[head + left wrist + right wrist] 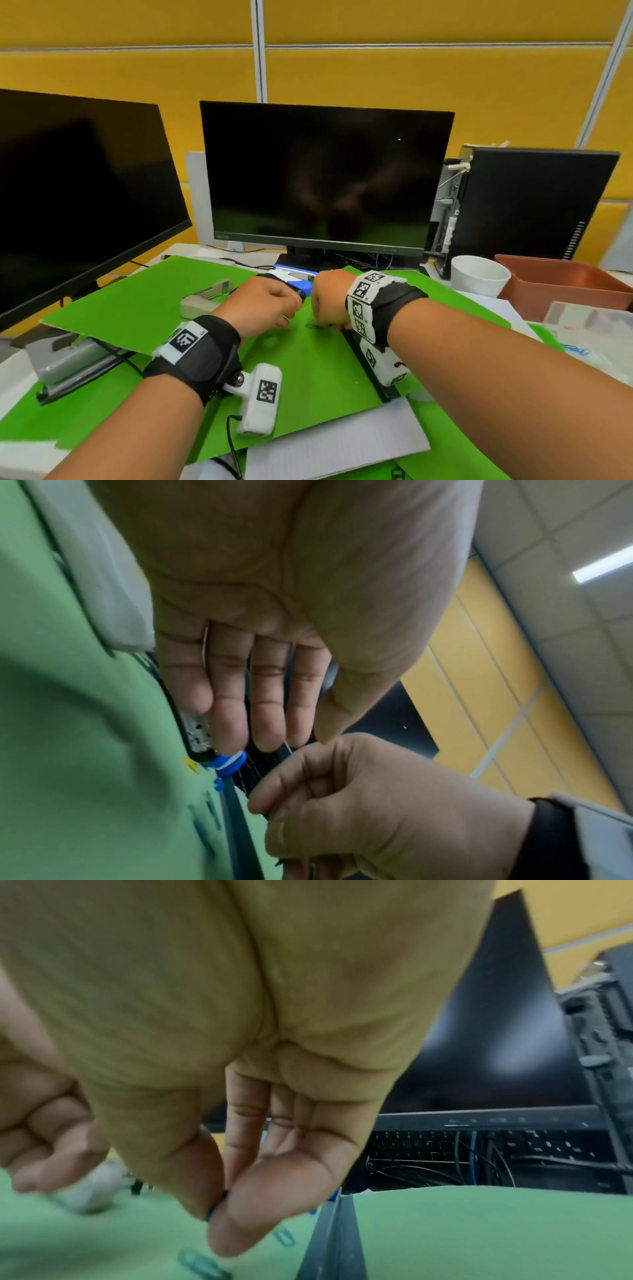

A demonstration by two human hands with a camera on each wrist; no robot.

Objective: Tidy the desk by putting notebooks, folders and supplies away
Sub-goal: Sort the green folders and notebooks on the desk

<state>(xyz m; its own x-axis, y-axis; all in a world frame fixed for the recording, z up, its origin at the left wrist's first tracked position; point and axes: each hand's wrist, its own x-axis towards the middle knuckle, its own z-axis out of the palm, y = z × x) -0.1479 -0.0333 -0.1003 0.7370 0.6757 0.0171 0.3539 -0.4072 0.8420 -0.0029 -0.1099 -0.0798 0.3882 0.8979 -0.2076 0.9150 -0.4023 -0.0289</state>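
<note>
From the head view we see, at far left, the first of two dark monitors, a grey hole punch tucked under the edge of a green folder, and a grey stapler lying on that folder. Next comes our left hand, knuckles up; only its wrist view shows the fingers nearly straight and together, thumb close to them, holding nothing we can make out. The second monitor stands behind. Our right hand is bunched just beside the left; the head view hides its fingertips, but its wrist view shows thumb and forefinger pinching a dark blue paper clip. That view also shows two green paper clips lying loose on the folder below and a keyboard under the monitor, where the head view shows only one green clip. A black folder spine runs beneath the right wrist. Further right we count one computer tower, one white cup, one brown tray and one clear plastic box.
</note>
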